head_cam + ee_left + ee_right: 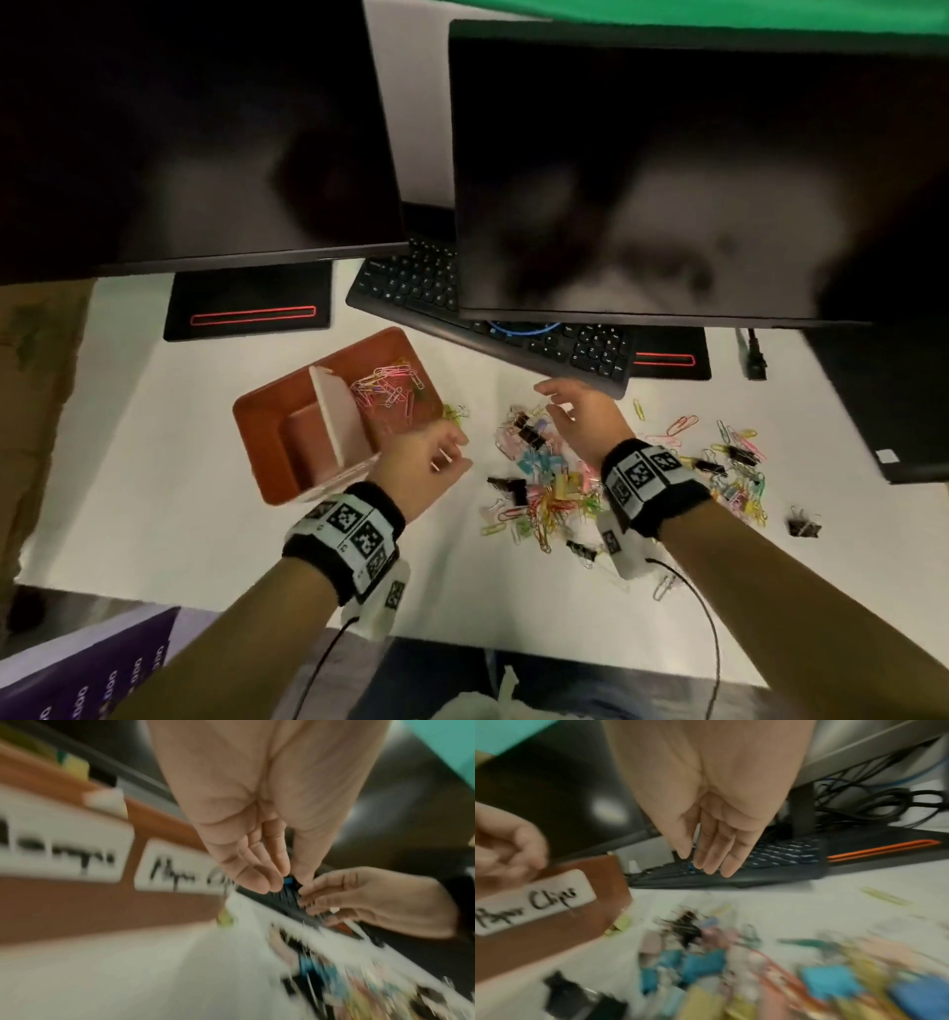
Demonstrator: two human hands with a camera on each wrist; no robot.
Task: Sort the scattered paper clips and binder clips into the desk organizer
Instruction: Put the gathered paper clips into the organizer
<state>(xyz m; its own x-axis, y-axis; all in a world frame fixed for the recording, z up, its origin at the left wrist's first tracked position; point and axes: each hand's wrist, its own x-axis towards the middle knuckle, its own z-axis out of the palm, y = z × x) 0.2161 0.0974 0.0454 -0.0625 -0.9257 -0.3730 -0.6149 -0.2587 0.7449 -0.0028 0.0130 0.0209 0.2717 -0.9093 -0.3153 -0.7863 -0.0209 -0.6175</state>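
Observation:
The brown desk organizer [257, 437] stands left of centre, split by a white divider [339, 416]. Its far compartment holds several coloured paper clips [390, 390], and a label reads "Paper Clips" [534, 902]. My left hand [452, 452] hovers just off the organizer's right corner, its fingers curled to the thumb on a thin pale paper clip [440, 459]. The pile of mixed paper clips and binder clips [544, 478] lies right of it. My right hand [552, 406] hangs above the pile's far edge with relaxed, nearly straight fingers [721, 862], and I see nothing held in them.
More clips [739, 462] lie scattered to the right, with a lone black binder clip [803, 527] beyond them. A black keyboard [565, 344] sits just behind the right hand under two dark monitors [667, 180]. Cardboard [36, 385] borders the left, and the desk edge runs near my body.

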